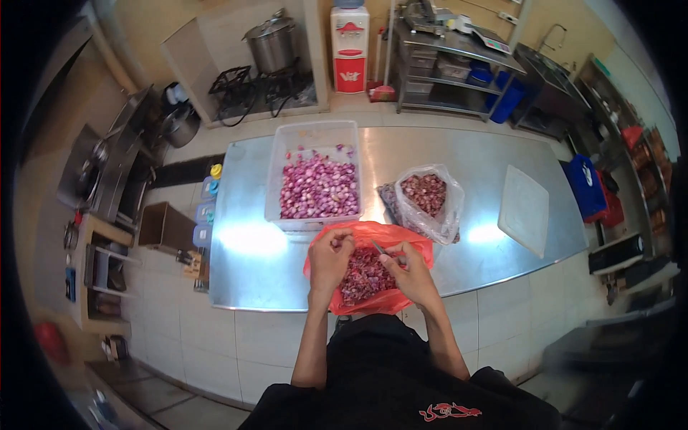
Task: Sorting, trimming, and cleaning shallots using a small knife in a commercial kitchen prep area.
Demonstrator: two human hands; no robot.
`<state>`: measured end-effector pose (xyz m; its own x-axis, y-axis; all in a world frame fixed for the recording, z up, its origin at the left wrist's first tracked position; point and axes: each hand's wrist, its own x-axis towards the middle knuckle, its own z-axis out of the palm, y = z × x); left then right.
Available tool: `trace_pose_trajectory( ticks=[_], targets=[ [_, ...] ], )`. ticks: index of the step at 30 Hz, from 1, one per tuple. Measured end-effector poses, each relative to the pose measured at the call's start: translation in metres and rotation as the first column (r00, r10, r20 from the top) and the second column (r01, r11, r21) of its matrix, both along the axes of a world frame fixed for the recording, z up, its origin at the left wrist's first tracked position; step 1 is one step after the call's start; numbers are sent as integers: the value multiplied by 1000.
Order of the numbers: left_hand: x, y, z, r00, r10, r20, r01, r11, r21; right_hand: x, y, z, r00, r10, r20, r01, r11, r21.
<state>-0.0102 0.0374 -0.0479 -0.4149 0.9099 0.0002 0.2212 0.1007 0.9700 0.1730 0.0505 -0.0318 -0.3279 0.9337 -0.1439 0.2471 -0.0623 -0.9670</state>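
Over a red plastic bag (pixel 423 247) at the table's near edge, both my hands are raised close together. My right hand (pixel 410 274) grips a small knife (pixel 378 247), its short blade pointing up and left toward the other hand. My left hand (pixel 331 259) is closed with the fingertips pinched; what they hold is too small to make out. Purple-red shallot skins (pixel 367 276) fill the open bag below. Beyond it stands a translucent plastic tub (pixel 315 132) with many peeled shallots (pixel 319 186). To the right, a clear plastic bag (pixel 450 208) holds unpeeled, reddish-brown shallots (pixel 424 193).
All this rests on a long steel table (pixel 251 279). A whitish flat lid (pixel 523 211) lies at its right end. An open cardboard box (pixel 168 228) is on the floor to the left. A large pot (pixel 272 44) and a red-and-white water dispenser (pixel 350 50) stand at the back.
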Motion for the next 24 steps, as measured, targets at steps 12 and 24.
trace_pose_trajectory(
  ticks=[12,24],
  targets=[
    [-51,119,-53,777,-106,-620,56,993,-100,1,29,-2,996,-67,-50,66,998,-22],
    [85,208,-85,781,-463,-418,501,865,-23,52,69,-19,897,-374,-238,353,927,-126]
  ],
)
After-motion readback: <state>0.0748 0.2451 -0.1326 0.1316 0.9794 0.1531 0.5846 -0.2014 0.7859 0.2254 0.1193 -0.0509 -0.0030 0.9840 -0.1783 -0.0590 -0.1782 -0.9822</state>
